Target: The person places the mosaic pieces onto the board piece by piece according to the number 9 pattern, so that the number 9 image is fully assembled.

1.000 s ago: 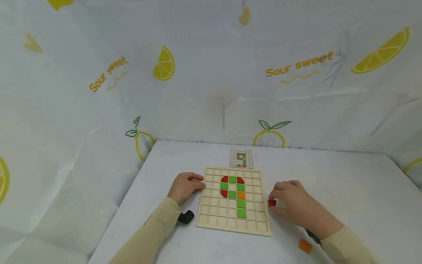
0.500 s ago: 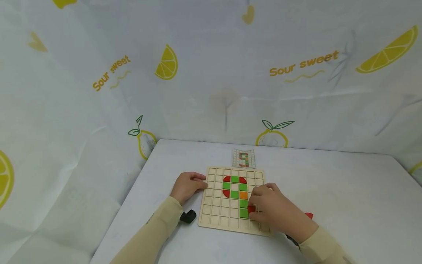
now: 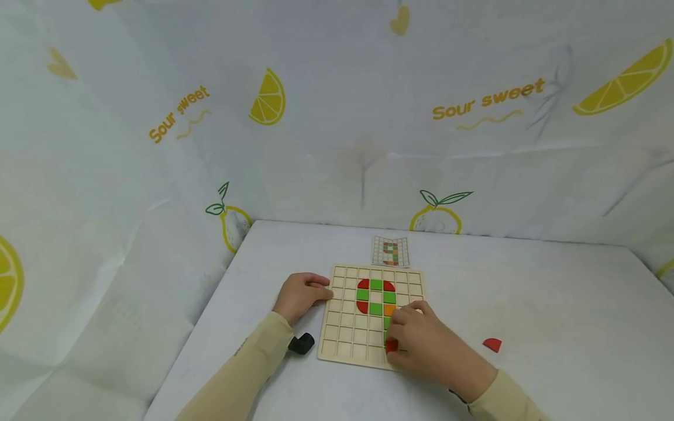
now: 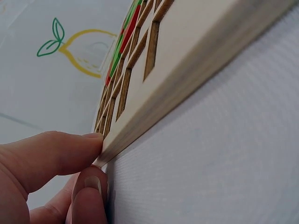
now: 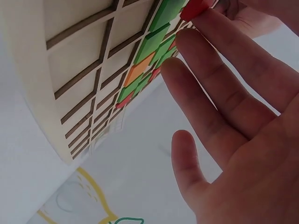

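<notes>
A pale wooden grid board [image 3: 346, 335] lies on the table, with green squares [image 3: 376, 309], an orange square tile [image 3: 389, 310] and red quarter-round tiles [image 3: 363, 284] forming a 9-like shape. My left hand [image 3: 298, 297] pinches the board's left edge; the left wrist view shows the thumb [image 4: 70, 151] and fingers meeting there. Over the board's lower part, my right hand [image 3: 429, 345] pinches a red tile [image 3: 391, 346] just below the green column. In the right wrist view that red tile [image 5: 195, 8] sits by the fingertips, while the other fingers extend loosely. The right hand covers the board's lower right.
Behind the board lies a paper card [image 3: 377, 251] printed with a similar coloured pattern on a grid. A loose red quarter-round tile [image 3: 492, 345] rests on the white table [image 3: 553, 292] to the right. A black device [image 3: 302, 344] shows at the left wrist.
My right hand has carried the red tile leftward from beside the board to over its lower cells. The loose red tile, hidden earlier, has come into sight. The left hand stays at the edge.
</notes>
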Action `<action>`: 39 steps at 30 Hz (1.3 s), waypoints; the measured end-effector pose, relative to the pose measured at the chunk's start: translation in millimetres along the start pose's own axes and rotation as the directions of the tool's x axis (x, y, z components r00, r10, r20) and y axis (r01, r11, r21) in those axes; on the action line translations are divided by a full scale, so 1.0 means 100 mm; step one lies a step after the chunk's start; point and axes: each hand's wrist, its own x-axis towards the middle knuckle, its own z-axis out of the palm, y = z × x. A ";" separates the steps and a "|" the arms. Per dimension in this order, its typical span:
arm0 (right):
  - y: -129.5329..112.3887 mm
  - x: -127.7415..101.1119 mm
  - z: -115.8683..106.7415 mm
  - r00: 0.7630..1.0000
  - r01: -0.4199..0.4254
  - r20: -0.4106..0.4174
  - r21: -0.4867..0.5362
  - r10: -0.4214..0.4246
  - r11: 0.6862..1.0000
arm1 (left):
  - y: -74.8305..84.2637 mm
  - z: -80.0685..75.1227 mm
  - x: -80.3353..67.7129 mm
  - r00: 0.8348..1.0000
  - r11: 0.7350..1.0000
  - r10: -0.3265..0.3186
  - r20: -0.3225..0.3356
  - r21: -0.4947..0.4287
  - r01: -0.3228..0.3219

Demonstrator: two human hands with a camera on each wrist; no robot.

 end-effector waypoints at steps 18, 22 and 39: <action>-0.09 0.00 0.03 1.000 -0.010 0.005 -0.076 0.011 0.997 | 0.00 -0.02 0.00 1.000 1.000 -0.002 -0.010 0.015 0.002; -0.10 0.00 0.04 1.000 -0.012 0.009 -0.080 0.013 0.997 | 0.00 -0.03 0.00 1.000 1.000 -0.002 -0.010 0.011 0.002; -0.10 0.00 0.05 0.998 -0.043 0.048 -0.078 0.047 0.996 | 0.00 0.00 0.03 1.000 1.000 0.000 -0.008 0.027 0.000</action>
